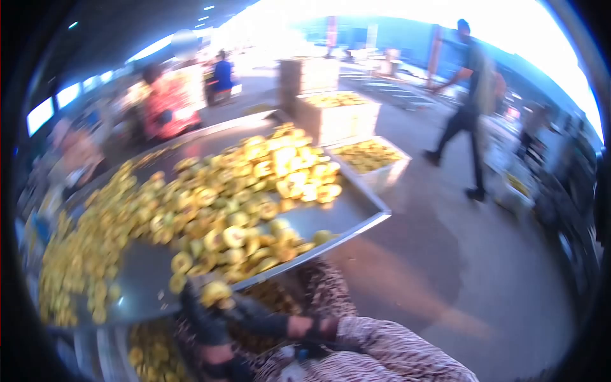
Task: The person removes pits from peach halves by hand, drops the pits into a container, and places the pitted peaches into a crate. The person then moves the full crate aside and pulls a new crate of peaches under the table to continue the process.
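Note:
A halved yellow fruit (216,294), peach-like, is held between my two dark-gloved hands at the near edge of the metal table. My left hand (202,318) closes on its left side, fingers pointing up toward the table. From the right, my right hand (259,317) reaches across with its fingertips at the fruit. Blur hides the exact finger placement and whether a tool is held. Just beyond lies a big heap of yellow fruit halves (232,237) on the metal table (143,270).
Below the table edge, a container of yellow fruit (156,353) stands by my left arm. Filled crates (347,121) are stacked past the table's far corner, beside a lower crate (372,156). A person (471,95) walks at right; a person in red (168,105) is across the table.

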Demonstrator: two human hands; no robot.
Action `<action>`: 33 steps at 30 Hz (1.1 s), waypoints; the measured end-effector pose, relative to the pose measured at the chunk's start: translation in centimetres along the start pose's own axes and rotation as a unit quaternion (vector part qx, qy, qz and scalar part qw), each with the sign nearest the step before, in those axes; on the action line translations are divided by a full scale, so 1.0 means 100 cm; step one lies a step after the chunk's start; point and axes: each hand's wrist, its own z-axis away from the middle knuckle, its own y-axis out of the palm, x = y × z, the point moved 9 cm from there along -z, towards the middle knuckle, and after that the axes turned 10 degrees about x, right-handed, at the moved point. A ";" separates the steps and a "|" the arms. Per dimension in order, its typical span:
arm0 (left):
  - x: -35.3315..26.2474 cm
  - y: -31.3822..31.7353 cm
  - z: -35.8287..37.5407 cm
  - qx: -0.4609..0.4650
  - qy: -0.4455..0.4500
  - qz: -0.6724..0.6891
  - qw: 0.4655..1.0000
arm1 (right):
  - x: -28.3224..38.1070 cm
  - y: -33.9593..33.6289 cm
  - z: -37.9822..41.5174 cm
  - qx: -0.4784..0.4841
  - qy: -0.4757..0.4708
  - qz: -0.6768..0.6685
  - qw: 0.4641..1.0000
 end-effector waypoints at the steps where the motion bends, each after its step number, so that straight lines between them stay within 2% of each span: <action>1: -0.008 0.009 0.001 0.009 -0.007 -0.021 1.000 | 0.020 -0.002 -0.001 -0.051 -0.066 0.008 0.997; 3: -0.019 0.028 -0.005 0.102 -0.010 -0.029 0.994 | -0.005 0.013 -0.011 0.000 -0.039 0.004 0.999; 4: -0.010 0.024 -0.002 0.112 -0.014 -0.028 0.993 | 0.001 0.005 -0.009 -0.010 -0.041 0.008 0.999; 6: -0.018 0.003 0.006 0.059 0.092 -0.255 0.961 | 0.022 -0.005 -0.010 -0.015 -0.058 0.019 0.998; 7: -0.016 0.000 0.007 0.063 0.095 -0.256 0.960 | 0.021 -0.007 -0.013 -0.017 -0.063 0.020 0.998; 9: -0.025 0.004 0.013 0.077 0.176 -0.377 0.906 | 0.010 -0.002 -0.016 0.005 -0.047 0.043 0.998; 10: -0.027 0.019 0.013 0.079 0.178 -0.378 0.905 | 0.009 0.005 -0.017 0.005 -0.050 0.042 0.998; 12: -0.045 0.032 0.025 -0.070 0.211 -0.274 0.936 | -0.002 0.018 -0.016 -0.011 -0.034 -0.113 0.993; 13: -0.053 0.029 0.023 -0.069 0.210 -0.276 0.935 | -0.009 0.020 -0.017 -0.013 -0.035 -0.115 0.993; 15: -0.033 0.029 0.002 0.068 0.043 -0.160 0.984 | -0.014 0.027 -0.016 0.024 -0.082 -0.085 0.993; 16: -0.032 0.029 0.002 0.064 0.043 -0.165 0.983 | 0.002 0.023 -0.011 0.027 -0.083 -0.090 0.992; 17: -0.024 0.033 0.002 0.084 0.012 -0.121 0.989 | 0.011 0.020 -0.002 0.040 0.039 -0.214 0.975; 18: -0.025 0.034 0.006 0.093 -0.011 -0.082 0.992 | 0.011 0.034 0.010 0.067 0.163 -0.331 0.927; 19: -0.026 0.045 0.010 0.054 -0.034 -0.057 0.996 | 0.010 0.042 0.011 0.097 0.164 -0.338 0.922; 20: -0.031 0.058 0.015 0.030 -0.015 -0.075 0.997 | 0.008 0.035 0.008 0.067 0.115 -0.324 0.937; 21: -0.024 0.053 0.016 -0.046 -0.026 -0.043 0.998 | 0.011 0.028 0.009 0.032 0.064 -0.312 0.947; 22: -0.001 0.046 0.005 0.029 -0.057 0.129 0.990 | 0.020 0.029 0.012 0.048 0.062 -0.320 0.944; 23: -0.011 0.057 0.008 0.080 -0.025 0.068 0.994 | 0.028 0.029 0.015 0.045 0.076 -0.404 0.910; 24: -0.019 0.056 0.011 0.066 0.002 0.032 0.997 | 0.032 0.031 0.016 0.046 0.095 -0.485 0.868; 27: -0.033 0.046 0.014 0.003 0.067 -0.102 0.992 | 0.015 0.034 0.019 0.068 0.133 -0.516 0.844; 28: -0.038 0.051 0.015 0.003 0.080 -0.107 0.991 | 0.006 0.032 0.020 0.084 0.138 -0.523 0.837; 29: -0.043 0.052 0.017 0.010 0.083 -0.168 0.982 | 0.015 0.044 0.019 0.177 0.097 -0.670 0.715; 30: -0.040 0.053 0.017 0.022 0.075 -0.155 0.985 | 0.032 0.050 0.025 0.255 0.054 -0.788 0.557; 31: -0.037 0.054 0.020 0.031 0.067 -0.140 0.987 | 0.041 0.053 0.030 0.266 0.064 -0.796 0.540; 32: -0.043 0.056 0.026 0.010 0.089 -0.181 0.979 | 0.030 0.045 0.028 0.187 0.107 -0.622 0.753; 33: -0.051 0.062 0.031 -0.006 0.107 -0.220 0.970 | 0.027 0.023 0.026 0.092 0.133 -0.393 0.905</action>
